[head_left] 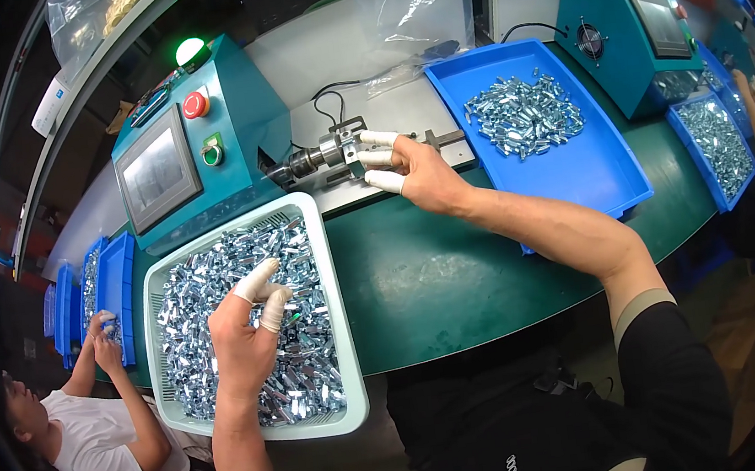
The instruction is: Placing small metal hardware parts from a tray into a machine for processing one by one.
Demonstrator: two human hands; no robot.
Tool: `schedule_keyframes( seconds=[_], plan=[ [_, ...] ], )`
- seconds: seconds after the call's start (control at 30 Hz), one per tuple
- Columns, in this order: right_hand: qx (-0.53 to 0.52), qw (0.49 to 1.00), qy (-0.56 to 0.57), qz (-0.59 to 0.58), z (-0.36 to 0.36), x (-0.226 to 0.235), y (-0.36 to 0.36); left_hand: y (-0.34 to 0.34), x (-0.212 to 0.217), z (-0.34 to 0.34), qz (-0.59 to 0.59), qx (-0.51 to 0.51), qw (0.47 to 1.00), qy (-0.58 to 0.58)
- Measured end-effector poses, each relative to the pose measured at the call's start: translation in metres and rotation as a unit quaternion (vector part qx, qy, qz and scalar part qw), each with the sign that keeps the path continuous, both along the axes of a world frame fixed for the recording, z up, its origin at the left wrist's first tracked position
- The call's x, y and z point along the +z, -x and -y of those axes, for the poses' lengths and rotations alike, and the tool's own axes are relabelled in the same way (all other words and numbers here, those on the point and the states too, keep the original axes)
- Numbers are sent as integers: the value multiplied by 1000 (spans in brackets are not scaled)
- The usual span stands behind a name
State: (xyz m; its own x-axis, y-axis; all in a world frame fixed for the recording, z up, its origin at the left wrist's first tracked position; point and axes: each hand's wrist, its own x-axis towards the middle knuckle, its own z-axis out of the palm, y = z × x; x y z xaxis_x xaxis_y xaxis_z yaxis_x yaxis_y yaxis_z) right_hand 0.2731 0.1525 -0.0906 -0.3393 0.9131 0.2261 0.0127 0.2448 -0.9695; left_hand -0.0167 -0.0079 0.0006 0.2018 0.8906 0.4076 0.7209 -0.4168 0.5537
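My left hand (246,337) is over a pale green plastic basket (351,367) heaped with small shiny metal parts (200,346). White cots cover some of its fingertips. Its fingers curl toward the thumb, and whatever lies between them is hidden. My right hand (422,174), also in white finger cots, reaches to the metal clamping fixture (352,151) in front of the machine's spindle (301,163). Thumb and fingers close around the fixture's right end; I cannot make out a part between them.
A teal machine (240,112) with a screen, red button and lit green lamp stands behind the basket. To the right, a blue tray (606,179) bears a pile of metal parts. A second teal machine (610,36) is beyond it. A co-worker (108,429) sits at the left.
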Motion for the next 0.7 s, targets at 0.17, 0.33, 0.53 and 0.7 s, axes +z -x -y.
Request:
schedule_keyframes(
  seconds=[0.17, 0.33, 0.53, 0.7],
  plan=[
    [13, 1000, 7, -27, -4, -7, -3, 0, 4, -1, -11, 20, 1000, 0],
    [17, 999, -1, -41, -11, -10, -6, 0, 2, -2, -10, 22, 1000, 2],
    [-40, 997, -21, -61, -13, -9, -18, 0, 2, -2, -13, 21, 1000, 3],
    [-89, 995, -6, -46, -18, -11, -19, 2, -1, -2, -6, 24, 1000, -2]
  ],
)
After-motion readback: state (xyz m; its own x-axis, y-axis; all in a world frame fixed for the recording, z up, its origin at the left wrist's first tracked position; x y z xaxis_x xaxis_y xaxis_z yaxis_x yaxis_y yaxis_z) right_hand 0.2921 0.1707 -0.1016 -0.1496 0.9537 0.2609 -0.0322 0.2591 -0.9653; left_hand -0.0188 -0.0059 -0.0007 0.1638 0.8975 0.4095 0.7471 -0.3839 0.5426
